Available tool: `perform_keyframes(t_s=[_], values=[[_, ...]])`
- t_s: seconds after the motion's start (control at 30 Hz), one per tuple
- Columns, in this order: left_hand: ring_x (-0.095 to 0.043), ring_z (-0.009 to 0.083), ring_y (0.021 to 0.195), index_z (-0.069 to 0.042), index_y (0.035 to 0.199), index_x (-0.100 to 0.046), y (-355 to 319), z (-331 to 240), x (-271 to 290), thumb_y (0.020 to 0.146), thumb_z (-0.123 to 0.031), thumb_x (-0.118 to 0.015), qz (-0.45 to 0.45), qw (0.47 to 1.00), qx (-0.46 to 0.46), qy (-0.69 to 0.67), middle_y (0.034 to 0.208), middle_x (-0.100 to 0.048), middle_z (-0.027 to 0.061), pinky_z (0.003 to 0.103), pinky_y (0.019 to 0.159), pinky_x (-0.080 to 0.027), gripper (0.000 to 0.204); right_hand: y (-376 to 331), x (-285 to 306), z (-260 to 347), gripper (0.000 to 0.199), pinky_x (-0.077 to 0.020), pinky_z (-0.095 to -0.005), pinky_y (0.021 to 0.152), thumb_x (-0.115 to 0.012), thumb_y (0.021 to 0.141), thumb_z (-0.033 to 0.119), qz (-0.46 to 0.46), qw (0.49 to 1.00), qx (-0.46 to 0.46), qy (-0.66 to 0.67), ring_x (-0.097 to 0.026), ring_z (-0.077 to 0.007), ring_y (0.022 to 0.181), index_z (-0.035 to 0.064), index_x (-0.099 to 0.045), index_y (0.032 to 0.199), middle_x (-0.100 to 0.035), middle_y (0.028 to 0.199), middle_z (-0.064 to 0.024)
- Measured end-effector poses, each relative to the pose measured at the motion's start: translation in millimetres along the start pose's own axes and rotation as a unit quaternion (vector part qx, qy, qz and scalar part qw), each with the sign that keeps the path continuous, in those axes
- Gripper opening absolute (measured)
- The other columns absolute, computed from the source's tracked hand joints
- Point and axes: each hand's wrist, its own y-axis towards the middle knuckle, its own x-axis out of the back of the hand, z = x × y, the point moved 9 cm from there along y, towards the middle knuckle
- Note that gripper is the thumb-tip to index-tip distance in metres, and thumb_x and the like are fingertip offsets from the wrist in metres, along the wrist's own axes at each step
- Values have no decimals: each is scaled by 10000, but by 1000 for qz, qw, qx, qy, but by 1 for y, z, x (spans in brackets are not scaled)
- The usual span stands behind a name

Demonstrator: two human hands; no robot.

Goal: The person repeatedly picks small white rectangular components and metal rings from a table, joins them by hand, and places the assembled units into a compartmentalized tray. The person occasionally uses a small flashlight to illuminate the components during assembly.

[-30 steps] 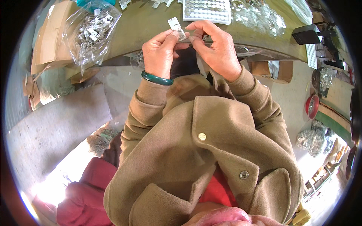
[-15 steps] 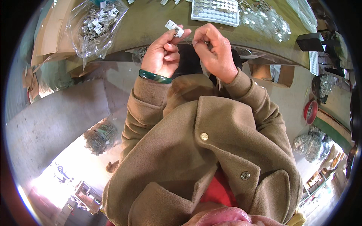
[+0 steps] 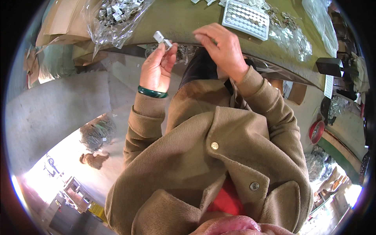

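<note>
While the left hand (image 3: 155, 72) pinches a small white tag (image 3: 158, 36) near the front edge of the table (image 3: 176, 23), the right hand (image 3: 225, 46) stands apart from it, half curled; whether it grips anything, one cannot tell. A clear bag (image 3: 131, 29) of small parts (image 3: 116, 11) lies to the left, a white tray (image 3: 265, 36) beyond the right hand.

Looks like workshop: green work table (image 3: 184, 21), tray (image 3: 250, 35) of round bits (image 3: 244, 15), clear bag (image 3: 117, 36) of tiny parts (image 3: 117, 11), cardboard (image 3: 64, 21).
</note>
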Motion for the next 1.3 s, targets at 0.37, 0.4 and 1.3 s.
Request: perform_keyframes(t_s=[0.37, 0.4, 1.3], values=[[-680, 174, 898, 15, 1131, -596, 1, -16, 1, 919, -46, -577, 12, 995, -36, 97, 1051, -678, 130, 262, 741, -581, 222, 38, -21, -7, 131, -505, -383, 658, -633, 857, 94, -2, 991, 48, -129, -630, -341, 764, 31, -695, 953, -645, 836, -143], [-680, 173, 897, 17, 1128, -598, 2, -11, -7, 917, -44, -575, 29, 994, -26, 100, 1050, -678, 132, 260, 739, -581, 221, 31, -15, -2, 126, -505, -384, 656, -638, 856, 98, 2, 992, 51, -119, -630, -336, 759, 38, -697, 949, -641, 836, -132], [-676, 195, 1008, 60, 1202, -556, 35, 45, -93, 950, -78, -563, 158, 979, 94, 83, 1130, -667, 167, 252, 786, -576, 287, 24, 73, -48, 165, -518, -385, 692, -644, 864, 135, -2, 963, -36, -266, -643, -311, 782, 104, -710, 1012, -645, 863, -85]])
